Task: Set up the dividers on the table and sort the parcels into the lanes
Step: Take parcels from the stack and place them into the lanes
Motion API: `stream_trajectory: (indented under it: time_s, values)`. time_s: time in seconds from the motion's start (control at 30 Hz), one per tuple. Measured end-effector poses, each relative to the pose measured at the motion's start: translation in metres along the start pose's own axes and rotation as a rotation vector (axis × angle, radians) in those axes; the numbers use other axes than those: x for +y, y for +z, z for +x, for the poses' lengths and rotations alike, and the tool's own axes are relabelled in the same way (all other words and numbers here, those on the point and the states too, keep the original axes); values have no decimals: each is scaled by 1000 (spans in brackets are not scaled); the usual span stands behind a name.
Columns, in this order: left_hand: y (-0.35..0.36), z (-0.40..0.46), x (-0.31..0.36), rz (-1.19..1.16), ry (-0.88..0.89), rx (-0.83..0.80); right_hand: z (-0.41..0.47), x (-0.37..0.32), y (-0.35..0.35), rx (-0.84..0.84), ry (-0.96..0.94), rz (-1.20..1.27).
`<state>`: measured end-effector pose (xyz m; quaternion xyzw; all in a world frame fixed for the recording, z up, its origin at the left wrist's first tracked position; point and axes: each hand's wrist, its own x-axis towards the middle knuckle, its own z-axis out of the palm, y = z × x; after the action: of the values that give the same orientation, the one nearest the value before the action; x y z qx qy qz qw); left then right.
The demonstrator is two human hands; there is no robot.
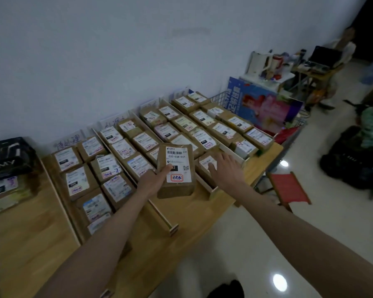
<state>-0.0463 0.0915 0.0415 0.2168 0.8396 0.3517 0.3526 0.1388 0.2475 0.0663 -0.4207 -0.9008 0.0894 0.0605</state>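
Observation:
My left hand (154, 179) grips a brown parcel (177, 186) with a white label reading 032-038-E01, held above the wooden table (30, 237), thumb on the label. My right hand (226, 169) is open, fingers spread, resting on a labelled parcel (205, 162) at the near end of a lane. Thin wooden dividers (159, 214) run from the wall to the table's front edge and form several lanes. Rows of brown parcels (119, 187) with white labels fill the lanes. Handwritten paper signs (68, 140) stand at the wall end of the lanes.
A black box (8, 158) sits at the table's left end above more parcels (2, 192). Right of the table stand a wire cart with a blue poster (265, 104), a red folding stool (288, 187), dark bags (351, 160) on the floor and a cluttered desk (317, 67).

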Motion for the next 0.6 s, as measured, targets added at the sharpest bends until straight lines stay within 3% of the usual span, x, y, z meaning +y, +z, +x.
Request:
stream_trajectory:
  time_s: [0.27,0.6]
  values:
    - [106,31,62,-37,-30,10,39,122,-5,-14,-37,30]
    - [210,37,124,-109,-50,155,96,237,-10,-87,-204,56]
